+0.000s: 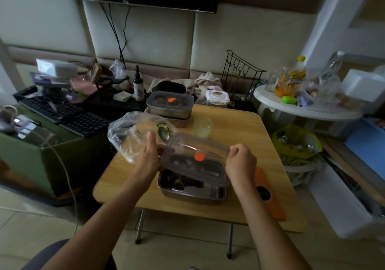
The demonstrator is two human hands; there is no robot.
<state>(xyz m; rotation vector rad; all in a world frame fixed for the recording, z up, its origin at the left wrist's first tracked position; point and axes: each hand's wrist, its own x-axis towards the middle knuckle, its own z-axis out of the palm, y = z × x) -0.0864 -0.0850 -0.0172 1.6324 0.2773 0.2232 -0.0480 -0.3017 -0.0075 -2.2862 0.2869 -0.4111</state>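
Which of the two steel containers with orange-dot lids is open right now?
The near steel container: the left hand and right hand hold its clear lid tilted above it. The far container is lidded.

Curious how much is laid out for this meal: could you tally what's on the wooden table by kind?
Steel boxes: 3 (open box, upper stacked box, lower stacked box)
Clear orange-dot lids: 2 (held lid, stack's lid)
Cups: 1
Plastic bags: 1
Spoons: 1
Flat orange things: 1
Total: 9
White-lidded tub at the far edge left out: unclear whether it's on the table.
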